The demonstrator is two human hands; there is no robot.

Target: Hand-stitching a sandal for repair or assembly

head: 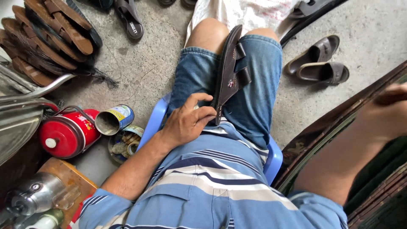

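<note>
A dark brown sandal (228, 72) stands on edge between my thighs, its straps facing right. My left hand (188, 121) rests on my lap and grips the heel end of the sandal with thumb and fingers. My right hand (388, 112) is raised at the right edge of the view, blurred, closed around something thin and dark that I cannot identify. I sit on a blue plastic chair (157, 116) in denim shorts and a striped shirt.
A red metal flask (65, 133) and an open tin can (112, 120) lie at my left on the concrete floor. Brown sandals (51, 29) are stacked at the top left. A grey pair of slippers (319, 61) sits at the right. A dark wooden panel (339, 123) runs along the right.
</note>
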